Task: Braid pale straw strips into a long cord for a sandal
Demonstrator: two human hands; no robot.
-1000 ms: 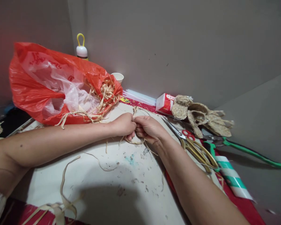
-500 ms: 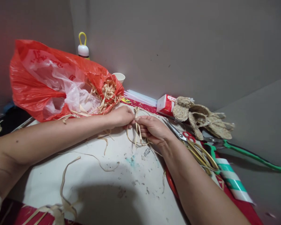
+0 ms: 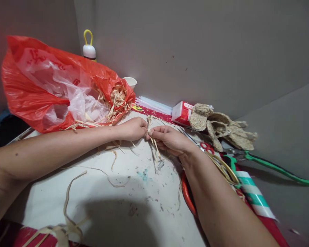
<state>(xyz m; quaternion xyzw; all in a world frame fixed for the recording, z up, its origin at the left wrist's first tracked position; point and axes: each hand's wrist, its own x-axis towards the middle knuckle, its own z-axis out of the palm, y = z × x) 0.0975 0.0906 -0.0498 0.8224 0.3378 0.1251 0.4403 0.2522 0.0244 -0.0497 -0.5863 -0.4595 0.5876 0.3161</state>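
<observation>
Above the far part of the white board, my left hand (image 3: 134,129) and my right hand (image 3: 172,140) meet, fingers closed on one small piece of raffia. Its knotted or braided top (image 3: 149,122) rises between them, and a thin strand runs off to the right behind my right hand. Loose raffia ends (image 3: 155,146) hang below the right thumb and fingertips. The left fingertips are partly hidden, pinching close to the knotted part. On the board below lie loose raffia strips (image 3: 69,195).
A red plastic bag (image 3: 38,92) spilling raffia (image 3: 118,94) stands at left, beside a paper cup (image 3: 130,82). At right are a red-white box (image 3: 181,112), braided pieces (image 3: 221,127), gold-handled scissors (image 3: 225,171), green-handled pliers (image 3: 273,164) and a striped roll (image 3: 254,195). A grey wall rises behind.
The hanging raffia ends have swung from a loose loop into a tighter bundle slanting right. My right hand has shifted slightly right. The whole view has moved a little.
</observation>
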